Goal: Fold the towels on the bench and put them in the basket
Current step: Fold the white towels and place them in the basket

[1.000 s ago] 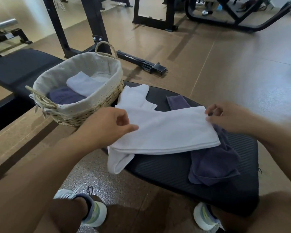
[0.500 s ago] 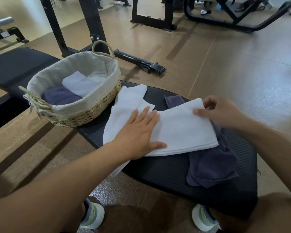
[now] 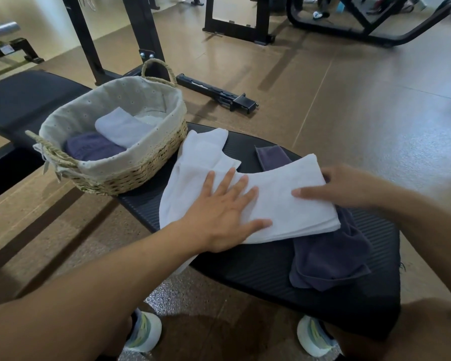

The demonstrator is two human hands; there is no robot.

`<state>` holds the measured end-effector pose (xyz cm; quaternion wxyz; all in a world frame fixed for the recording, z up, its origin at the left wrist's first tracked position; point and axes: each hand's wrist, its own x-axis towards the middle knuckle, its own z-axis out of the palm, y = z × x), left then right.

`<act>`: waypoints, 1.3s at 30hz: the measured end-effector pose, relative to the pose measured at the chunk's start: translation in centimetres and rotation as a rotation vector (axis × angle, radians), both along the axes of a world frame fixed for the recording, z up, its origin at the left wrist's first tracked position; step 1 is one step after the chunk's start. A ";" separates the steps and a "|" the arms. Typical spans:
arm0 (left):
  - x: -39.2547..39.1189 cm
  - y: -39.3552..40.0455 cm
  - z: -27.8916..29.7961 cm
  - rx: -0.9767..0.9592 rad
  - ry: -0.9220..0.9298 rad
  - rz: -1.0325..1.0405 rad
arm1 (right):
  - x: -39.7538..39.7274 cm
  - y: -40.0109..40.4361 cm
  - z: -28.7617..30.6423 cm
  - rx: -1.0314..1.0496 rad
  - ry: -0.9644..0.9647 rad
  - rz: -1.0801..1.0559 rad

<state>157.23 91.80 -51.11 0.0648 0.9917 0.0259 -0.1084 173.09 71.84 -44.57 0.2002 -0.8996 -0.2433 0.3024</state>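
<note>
A white towel (image 3: 284, 201), partly folded, lies across the black bench (image 3: 245, 267). My left hand (image 3: 224, 212) presses flat on its left half with the fingers spread. At the towel's right end my right hand (image 3: 344, 186) holds the edge, thumb on top and fingers curled behind it. A second white towel (image 3: 201, 152) lies under it toward the basket. Beneath the right end a dark purple towel (image 3: 328, 256) lies crumpled. The wicker basket (image 3: 130, 175) with cloth lining stands at the bench's left end, holding a folded purple towel (image 3: 91, 149) and a folded white towel (image 3: 120, 128).
Black gym frames (image 3: 141, 35) and a floor bar (image 3: 216, 92) stand behind the basket. Another black bench pad (image 3: 18, 100) lies at the left. My two shoes (image 3: 143, 332) rest on the floor below the bench.
My left hand let go of the towel's left end and now lies flat on it. My right hand slid inward along the right end, its thumb now on top. The view has moved closer.
</note>
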 end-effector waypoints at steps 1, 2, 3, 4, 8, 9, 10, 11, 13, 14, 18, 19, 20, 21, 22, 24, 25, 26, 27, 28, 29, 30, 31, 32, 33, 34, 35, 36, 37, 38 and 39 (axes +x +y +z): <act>-0.1 -0.1 -0.1 0.003 -0.056 0.005 | 0.0 -0.3 0.1 -0.041 0.003 0.040; -0.2 -0.2 -0.2 0.036 -0.098 -0.002 | 0.1 -0.5 0.2 -0.050 0.009 0.058; -0.4 -0.5 -0.5 0.079 -0.106 -0.012 | 0.1 -0.8 0.4 -0.034 0.020 0.056; -0.6 -0.8 -0.7 0.109 -0.087 -0.011 | 0.3 -1.0 0.6 0.000 0.036 0.040; -0.4 -1.5 -0.3 0.102 -0.029 0.074 | 1.0 -1.8 1.0 0.081 0.083 -0.039; -0.3 -1.5 0.1 0.089 -0.053 0.087 | 1.2 -2.0 1.1 0.093 0.076 -0.062; -0.2 -1.7 0.6 0.082 -0.101 0.091 | 1.5 -2.3 1.2 0.114 0.064 -0.098; -0.2 -1.8 1.0 0.087 -0.159 0.086 | 1.6 -2.6 1.5 0.152 0.048 -0.143; -0.4 -2.0 1.0 0.102 -0.217 0.056 | 1.4 -3.0 2.3 0.260 -0.005 -0.231; -0.5 -2.1 0.7 0.107 -0.187 0.036 | 1.0 -3.0 2.6 0.313 -0.029 -0.261; -1.1 -2.3 -1.2 0.097 -0.056 0.030 | -1.3 -1.6 3.3 0.443 -0.070 -0.244; -1.0 -2.3 -1.2 0.084 -0.044 0.033 | -2.0 -1.0 3.4 0.473 -0.071 -0.231; -0.9 -2.2 -0.8 0.061 -0.023 0.029 | -2.6 -0.5 3.5 0.503 -0.067 -0.221; -0.7 -1.9 -0.3 0.027 -0.007 0.020 | -3.2 0.1 3.5 0.521 -0.062 -0.199; -0.4 -1.5 0.4 -0.028 -0.015 0.016 | -3.8 0.6 3.4 0.531 -0.057 -0.166; -0.1 -0.1 2.0 -0.235 -0.140 0.120 | -5.1 1.8 3.1 0.514 -0.062 -0.088; -0.1 0.9 2.9 -0.348 -0.238 0.228 | -5.6 2.2 2.8 0.483 -0.089 -0.045; -0.1 1.9 3.8 -0.419 -0.333 0.340 | -6.1 2.8 2.6 0.439 -0.123 -0.005; -0.2 3.0 4.7 -0.462 -0.393 0.444 | -6.6 3.3 2.6 0.381 -0.157 0.027; -0.3 4.1 5.3 -0.527 -0.412 0.541 | -7.1 3.9 2.6 0.317 -0.190 0.055; -0.4 5.0 5.7 -0.637 -0.401 0.631 | -7.5 4.6 2.5 0.255 -0.220 0.083; -0.5 5.8 6.0 -0.769 -0.359 0.706 | -8.1 5.4 2.4 0.203 -0.241 0.106; -0.8 6.2 6.1 -0.887 -0.304 0.765 | -8.7 6.3 2.3 0.170 -0.260 0.129; -1.0 6.5 6.1 -0.959 -0.256 0.801 | -9.4 7.1 1.9 0.158 -0.271 0.151; -1.3 6.7 5.9 -0.979 -0.228 0.808 | -10.0 7.8 1.5 0.155 -0.274 0.171; -1.5 6.7 5.7 -0.975 -0.225 0.802 | -10.6 8.4 1.2 0.150 -0.273 0.191; -1.6 6.8 5.5 -0.966 -0.236 0.791 | -11.1 8.8 0.7 0.133 -0.272 0.212; -1.7 6.7 5.4 -0.953 -0.253 0.777 | -11.6 9.0 0.3 0.112 -0.278 0.231; -1.7 6.7 5.4 -0.926 -0.271 0.762 | -12.0 9.1 0.0 0.091 -0.291 0.251; -1.8 6.8 5.3 -0.891 -0.281 0.748 | -12.3 9.2 -0.4 0.077 -0.305 0.270; -1.8 6.8 5.1 -0.855 -0.284 0.737 | -12.5 9.1 -0.8 0.070 -0.315 0.289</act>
